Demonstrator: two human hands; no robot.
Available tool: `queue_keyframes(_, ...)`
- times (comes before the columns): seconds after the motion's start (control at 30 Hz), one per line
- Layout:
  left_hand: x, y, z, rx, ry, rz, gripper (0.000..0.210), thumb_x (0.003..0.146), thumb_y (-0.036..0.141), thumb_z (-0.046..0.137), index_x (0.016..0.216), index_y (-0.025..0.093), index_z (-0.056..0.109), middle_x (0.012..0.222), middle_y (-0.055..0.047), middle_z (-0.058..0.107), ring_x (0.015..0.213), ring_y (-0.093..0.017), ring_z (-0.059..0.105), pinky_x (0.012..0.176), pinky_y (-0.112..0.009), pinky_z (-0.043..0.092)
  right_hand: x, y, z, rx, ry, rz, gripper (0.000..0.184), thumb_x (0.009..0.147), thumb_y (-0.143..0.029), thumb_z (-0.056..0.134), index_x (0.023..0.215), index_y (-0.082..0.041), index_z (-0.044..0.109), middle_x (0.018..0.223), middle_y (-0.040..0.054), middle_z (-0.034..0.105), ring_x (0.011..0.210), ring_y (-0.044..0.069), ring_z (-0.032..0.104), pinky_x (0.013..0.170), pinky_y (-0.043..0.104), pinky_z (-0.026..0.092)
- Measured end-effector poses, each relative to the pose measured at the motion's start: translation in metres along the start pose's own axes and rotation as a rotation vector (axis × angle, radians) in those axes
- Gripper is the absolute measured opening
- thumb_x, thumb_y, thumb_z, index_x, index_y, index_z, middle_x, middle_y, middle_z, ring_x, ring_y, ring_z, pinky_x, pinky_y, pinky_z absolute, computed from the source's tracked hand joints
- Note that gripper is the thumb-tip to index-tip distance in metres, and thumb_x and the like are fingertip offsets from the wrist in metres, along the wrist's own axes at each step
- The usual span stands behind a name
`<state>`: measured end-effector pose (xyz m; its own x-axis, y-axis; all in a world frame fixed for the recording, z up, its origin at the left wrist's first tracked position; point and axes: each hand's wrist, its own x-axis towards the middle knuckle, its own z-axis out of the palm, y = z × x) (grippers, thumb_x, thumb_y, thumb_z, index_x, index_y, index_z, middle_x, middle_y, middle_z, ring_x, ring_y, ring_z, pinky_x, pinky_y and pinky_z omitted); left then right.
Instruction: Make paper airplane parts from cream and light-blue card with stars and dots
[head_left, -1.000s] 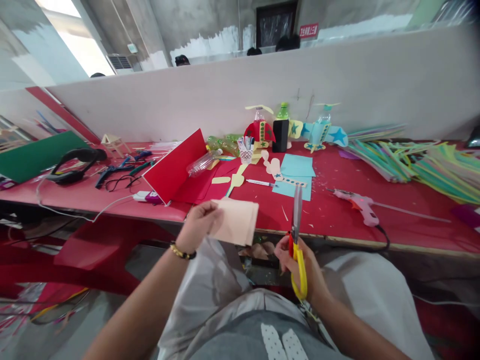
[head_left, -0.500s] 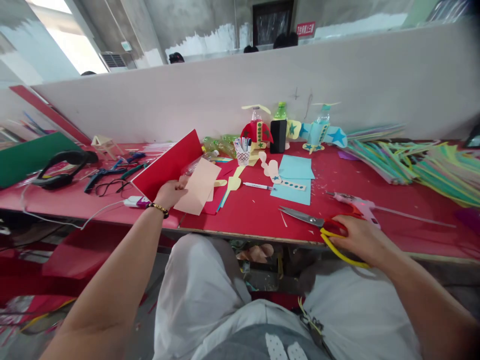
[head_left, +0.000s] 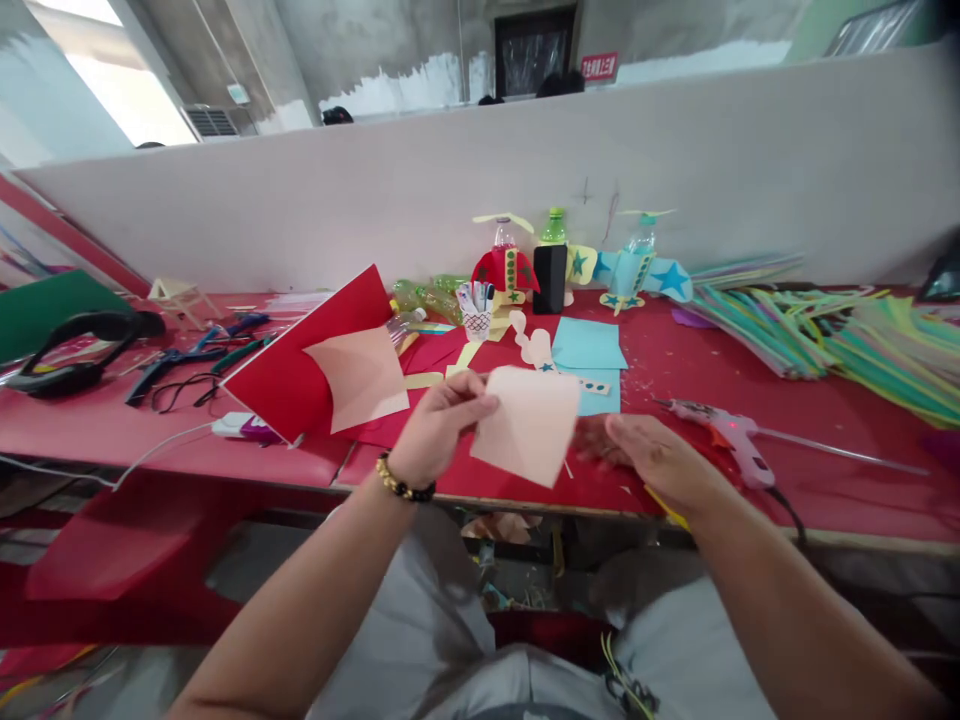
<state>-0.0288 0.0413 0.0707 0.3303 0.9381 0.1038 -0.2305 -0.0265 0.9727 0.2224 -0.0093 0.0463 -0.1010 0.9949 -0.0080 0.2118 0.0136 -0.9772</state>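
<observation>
Your left hand (head_left: pixel 442 425) has swung right, pinching the pale sheet (head_left: pixel 531 425); your right hand (head_left: pixel 660 456) nears it, fingers loosely open. Grip lightly, don't crease it!

The left forearm (head_left: pixel 315 590) and right forearm (head_left: pixel 810 590) slant inward over the front edge of the bench (head_left: pixel 675 370). The left hand (head_left: pixel 450 412) is pinched, thumb pressed against the fingers. The right hand (head_left: pixel 656 458) points toward it, fingers extended, fingertips blurred, thumb uppermost. The hands are apart.
</observation>
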Motion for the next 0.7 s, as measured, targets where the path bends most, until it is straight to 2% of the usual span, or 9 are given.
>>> queue_keyframes(0.07, 0.001, -0.016, 0.018, -0.092, -0.103, -0.082, 0.025, 0.071, 0.027, 0.073, 0.069, 0.016, 0.051, 0.071, 0.002, 0.056, 0.063, -0.009, 0.054, 0.057, -0.019, 0.042, 0.006, 0.005, 0.013, 0.143, 0.035, -0.025, 0.057, 0.085, -0.065, 0.037, 0.094, -0.019, 0.070, 0.087, 0.0092, 0.073, 0.076, 0.025, 0.067, 0.066, 0.038, 0.053)
queue_keyframes(0.13, 0.001, -0.033, 0.026, -0.137, -0.122, -0.161, 0.026, 0.072, 0.028, 0.073, 0.069, 0.016, 0.050, 0.073, 0.002, 0.057, 0.063, -0.008, 0.054, 0.058, -0.019, 0.042, 0.008, 0.014, 0.017, 0.266, 0.059, -0.031, 0.042, 0.081, -0.057, 0.055, 0.100, -0.021, 0.068, 0.093, 0.0070, 0.074, 0.082, 0.024, 0.068, 0.072, 0.037, 0.054)
queue_keyframes(0.2, -0.002, -0.050, 0.028, -0.139, -0.110, -0.243, 0.028, 0.073, 0.030, 0.072, 0.069, 0.016, 0.049, 0.068, 0.003, 0.054, 0.058, -0.007, 0.051, 0.055, -0.017, 0.039, 0.007, 0.024, 0.016, 0.329, 0.063, -0.007, 0.033, 0.073, -0.040, 0.072, 0.100, -0.021, 0.069, 0.097, 0.0054, 0.074, 0.086, 0.023, 0.068, 0.078, 0.036, 0.053)
queue_keyframes(0.3, -0.007, -0.067, 0.026, -0.123, -0.157, -0.378, 0.026, 0.077, 0.036, 0.069, 0.075, 0.017, 0.052, 0.064, 0.004, 0.052, 0.051, -0.006, 0.047, 0.050, -0.017, 0.038, 0.001, 0.032, 0.013, 0.315, 0.035, 0.068, 0.029, 0.071, -0.032, 0.075, 0.097, -0.020, 0.070, 0.098, 0.0057, 0.074, 0.087, 0.023, 0.068, 0.078, 0.035, 0.054)
queue_keyframes(0.43, -0.009, -0.072, 0.025, -0.124, -0.177, -0.384, 0.025, 0.076, 0.036, 0.070, 0.079, 0.016, 0.054, 0.070, 0.001, 0.059, 0.057, -0.009, 0.054, 0.054, -0.020, 0.044, -0.003, 0.034, 0.013, 0.285, -0.029, 0.141, 0.030, 0.071, -0.032, 0.074, 0.099, -0.021, 0.069, 0.095, 0.0056, 0.074, 0.081, 0.023, 0.069, 0.073, 0.036, 0.055)
queue_keyframes(0.6, -0.010, -0.067, 0.024, -0.108, -0.103, -0.429, 0.031, 0.075, 0.041, 0.070, 0.072, 0.017, 0.049, 0.059, 0.003, 0.056, 0.047, -0.008, 0.051, 0.043, -0.018, 0.041, -0.004, 0.036, 0.016, 0.273, 0.057, 0.123, 0.025, 0.074, -0.032, 0.071, 0.096, -0.021, 0.071, 0.090, 0.0053, 0.074, 0.078, 0.024, 0.069, 0.071, 0.037, 0.056)
queue_keyframes(0.7, -0.011, -0.063, 0.023, -0.130, -0.119, -0.441, 0.033, 0.078, 0.047, 0.064, 0.071, 0.017, 0.051, 0.057, 0.002, 0.055, 0.047, -0.009, 0.053, 0.043, -0.018, 0.042, -0.006, 0.036, 0.014, 0.172, 0.133, 0.018, 0.019, 0.077, -0.028, 0.068, 0.094, -0.023, 0.073, 0.088, 0.0037, 0.073, 0.082, 0.023, 0.068, 0.072, 0.034, 0.054)
